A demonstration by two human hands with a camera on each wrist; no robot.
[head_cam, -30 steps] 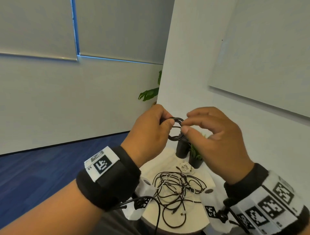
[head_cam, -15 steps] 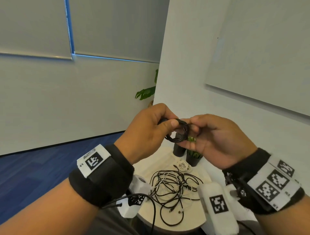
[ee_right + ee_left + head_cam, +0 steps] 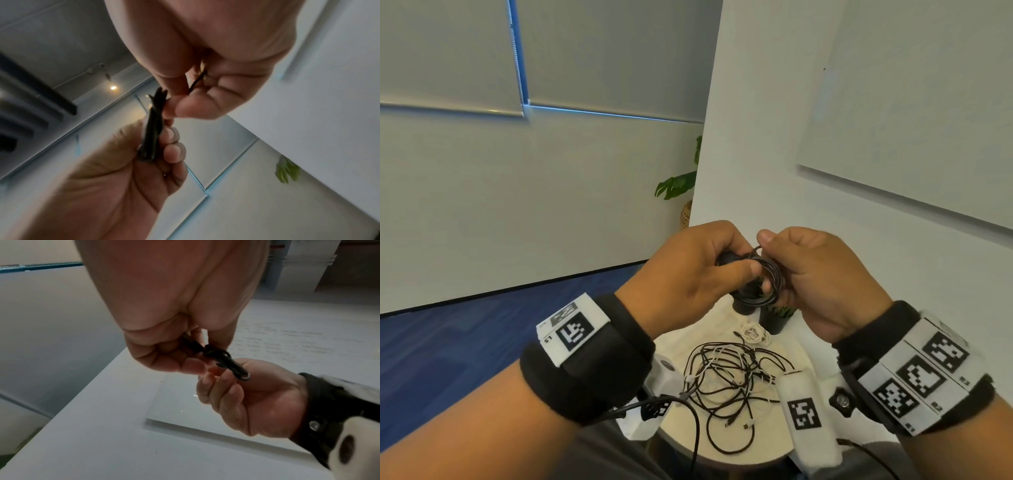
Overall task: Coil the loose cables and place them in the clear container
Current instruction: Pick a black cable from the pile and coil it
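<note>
Hands raised above a small round bench (image 3: 722,462): the left hand (image 3: 688,274) grips a coiled black cable (image 3: 765,284), thumb pressed across the loops, while the right hand (image 3: 822,281) curls its fingers (image 3: 216,386) around the coil's other side and pinches a loose strand. Below, tangled black and white cables (image 3: 729,373) lie on the bench near two dark pots (image 3: 774,318).
</note>
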